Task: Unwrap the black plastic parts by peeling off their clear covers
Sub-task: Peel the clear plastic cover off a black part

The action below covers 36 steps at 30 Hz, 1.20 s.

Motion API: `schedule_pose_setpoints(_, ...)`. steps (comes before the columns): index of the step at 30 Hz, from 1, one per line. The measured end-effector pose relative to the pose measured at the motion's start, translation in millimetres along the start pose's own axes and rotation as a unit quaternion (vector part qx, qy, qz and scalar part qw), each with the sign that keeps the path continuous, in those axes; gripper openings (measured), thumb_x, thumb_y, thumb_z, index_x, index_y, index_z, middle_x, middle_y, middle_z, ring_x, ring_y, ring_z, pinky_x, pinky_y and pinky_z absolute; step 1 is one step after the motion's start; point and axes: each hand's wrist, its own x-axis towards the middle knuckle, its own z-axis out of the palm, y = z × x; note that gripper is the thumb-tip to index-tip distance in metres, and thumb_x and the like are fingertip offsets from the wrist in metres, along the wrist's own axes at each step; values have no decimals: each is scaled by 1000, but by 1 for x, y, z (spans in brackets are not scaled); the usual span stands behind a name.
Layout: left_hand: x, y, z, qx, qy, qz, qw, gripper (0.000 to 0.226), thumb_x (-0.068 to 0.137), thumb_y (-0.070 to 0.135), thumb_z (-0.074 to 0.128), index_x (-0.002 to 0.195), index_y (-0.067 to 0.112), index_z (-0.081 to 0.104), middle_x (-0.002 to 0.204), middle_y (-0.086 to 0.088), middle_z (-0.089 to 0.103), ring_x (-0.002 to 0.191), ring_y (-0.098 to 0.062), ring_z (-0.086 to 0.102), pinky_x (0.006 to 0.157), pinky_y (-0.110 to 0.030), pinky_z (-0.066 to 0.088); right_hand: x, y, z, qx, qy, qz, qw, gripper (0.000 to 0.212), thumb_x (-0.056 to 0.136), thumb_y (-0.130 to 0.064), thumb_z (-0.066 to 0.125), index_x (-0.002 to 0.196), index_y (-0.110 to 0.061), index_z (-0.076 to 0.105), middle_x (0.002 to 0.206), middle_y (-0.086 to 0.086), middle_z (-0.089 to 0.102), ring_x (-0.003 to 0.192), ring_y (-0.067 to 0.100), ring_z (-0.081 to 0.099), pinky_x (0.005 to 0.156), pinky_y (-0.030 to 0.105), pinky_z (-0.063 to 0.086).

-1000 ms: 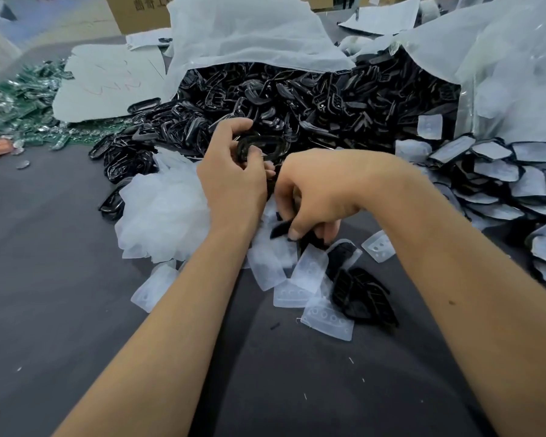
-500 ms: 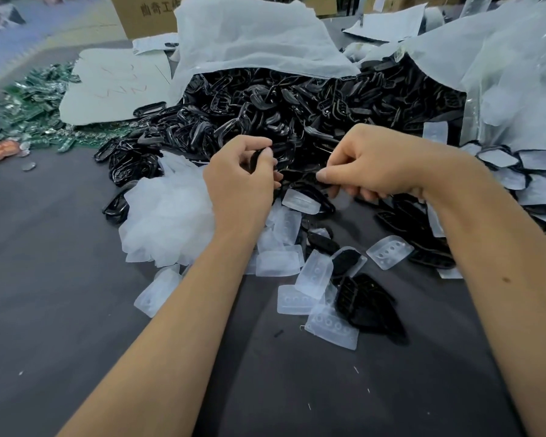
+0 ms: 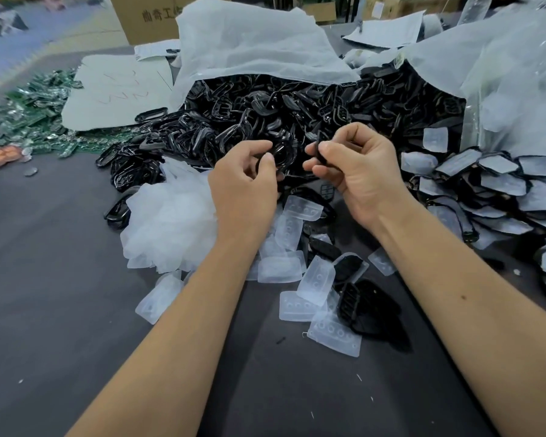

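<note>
My left hand (image 3: 245, 184) grips a black ring-shaped plastic part (image 3: 282, 152) between thumb and fingers. Just to its right, my right hand (image 3: 356, 171) pinches a small black plastic part (image 3: 321, 146) at the fingertips. Both hands hover in front of a big heap of black parts (image 3: 281, 111) spilling from a white bag (image 3: 249, 42). Peeled clear covers (image 3: 316, 280) lie scattered on the dark table below my hands. At the right lies a pile of covered parts (image 3: 501, 187). I cannot tell whether the held parts carry covers.
A fluffy mound of white film (image 3: 167, 222) sits left of my left arm. Some bare black parts (image 3: 369, 307) lie near my right forearm. Green circuit boards (image 3: 32, 105) and a white sheet (image 3: 117, 89) lie at the far left; a cardboard box (image 3: 148, 17) stands behind.
My right hand rose from the table, swung out to the right, then came back toward the left hand with a small black part pinched. The left hand kept hold of its ring part.
</note>
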Motion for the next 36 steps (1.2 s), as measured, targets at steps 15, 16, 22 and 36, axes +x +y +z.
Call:
schedule_pose_setpoints(15,2,-3,1,33,-1,11,999,27,105,17,48,102,20,75,70,15,60,68,-2,54,69,-26,41,-3,10,1,-56,-20,-68,996,33,92,10,69,121,-5,68,95,25,63,82,32,79,73,30,62)
schedule_pose_setpoints(16,3,-3,1,33,-1,10,999,28,105,18,47,102,19,75,70,15,60,69,-4,55,70,-28,43,-3,11,2,-59,-23,-68,996,34,92,11,69,121,-6,69,92,20,63,83,32,79,73,30,62)
schedule_pose_setpoints(22,0,1,0,-16,-15,-25,999,37,94,15,42,107,17,77,58,11,58,60,-23,57,63,-43,52,-1,13,0,-95,-24,-69,993,33,91,8,71,116,-13,69,73,-5,68,77,26,78,58,25,57)
schedule_pose_setpoints(36,2,-1,0,6,-8,-20,1000,28,97,4,58,110,19,76,83,-12,73,64,-12,72,73,-40,64,2,14,-1,-137,-10,-70,988,21,92,0,66,102,-16,75,83,6,63,75,17,63,63,25,49)
